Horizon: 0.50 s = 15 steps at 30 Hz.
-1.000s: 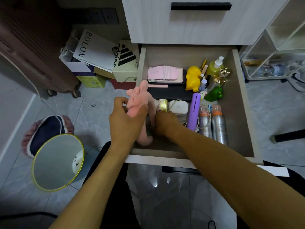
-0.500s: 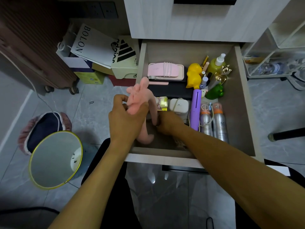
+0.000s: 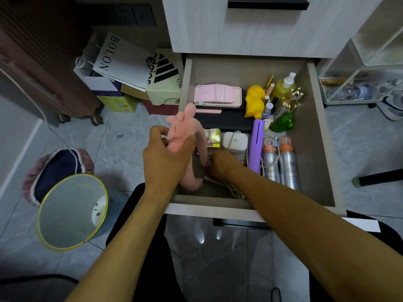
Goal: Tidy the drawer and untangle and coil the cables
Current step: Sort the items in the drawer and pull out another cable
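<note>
Down in the drawer (image 3: 318, 136), our left hand (image 3: 165, 158) grips the soft, light pink toy (image 3: 181, 127); we cannot tell what our right hand (image 3: 222, 165) holds.

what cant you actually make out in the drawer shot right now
- Head view: what the right hand holds, if anything; its fingers curl down into the drawer, out of sight.
- The drawer's front left floor, covered by the left hand and the pink plush toy it grips.
- Print on the two silver spray cans beyond "50": too small.
- The tangled cable at the front, partly hidden under the right forearm.
</note>
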{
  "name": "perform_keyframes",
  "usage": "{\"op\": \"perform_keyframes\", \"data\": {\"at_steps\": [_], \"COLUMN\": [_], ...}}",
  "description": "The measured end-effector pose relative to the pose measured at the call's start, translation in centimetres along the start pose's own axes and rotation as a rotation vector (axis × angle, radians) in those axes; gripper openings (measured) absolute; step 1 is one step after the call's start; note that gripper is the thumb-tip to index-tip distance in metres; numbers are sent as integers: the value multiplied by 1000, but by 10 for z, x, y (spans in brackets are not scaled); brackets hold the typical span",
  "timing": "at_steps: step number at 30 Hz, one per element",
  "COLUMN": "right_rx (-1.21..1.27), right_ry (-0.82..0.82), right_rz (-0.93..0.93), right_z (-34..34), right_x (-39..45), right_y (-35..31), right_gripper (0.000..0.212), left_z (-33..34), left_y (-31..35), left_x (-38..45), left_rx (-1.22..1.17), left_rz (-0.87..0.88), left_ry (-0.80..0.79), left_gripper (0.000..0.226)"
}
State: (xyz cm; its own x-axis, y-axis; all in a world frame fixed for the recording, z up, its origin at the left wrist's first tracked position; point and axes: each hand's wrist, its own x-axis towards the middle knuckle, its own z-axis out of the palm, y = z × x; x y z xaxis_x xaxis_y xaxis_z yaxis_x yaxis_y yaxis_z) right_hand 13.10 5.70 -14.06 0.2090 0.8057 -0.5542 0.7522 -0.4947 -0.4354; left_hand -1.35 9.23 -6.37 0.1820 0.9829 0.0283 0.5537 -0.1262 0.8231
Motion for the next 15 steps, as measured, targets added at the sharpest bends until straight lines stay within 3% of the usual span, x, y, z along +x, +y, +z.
{"op": "perform_keyframes", "data": {"at_steps": [7,12,15], "right_rx": [-90,-107,-74], "right_ry": [7,-74,-22], "right_rz": [1,20,2], "right_z": [6,2,-7], "right_x": [5,-2,-7], "right_y": [-4,-5,-6], "right_gripper": [21,31,38], "left_z": [0,2,3], "left_y": [-2,-4,-5], "left_x": [2,2,3], "left_rx": [23,21,39], "left_rz": [2,9,0], "left_ry": [-2,-6,-8], "left_gripper": [45,51,53]}}
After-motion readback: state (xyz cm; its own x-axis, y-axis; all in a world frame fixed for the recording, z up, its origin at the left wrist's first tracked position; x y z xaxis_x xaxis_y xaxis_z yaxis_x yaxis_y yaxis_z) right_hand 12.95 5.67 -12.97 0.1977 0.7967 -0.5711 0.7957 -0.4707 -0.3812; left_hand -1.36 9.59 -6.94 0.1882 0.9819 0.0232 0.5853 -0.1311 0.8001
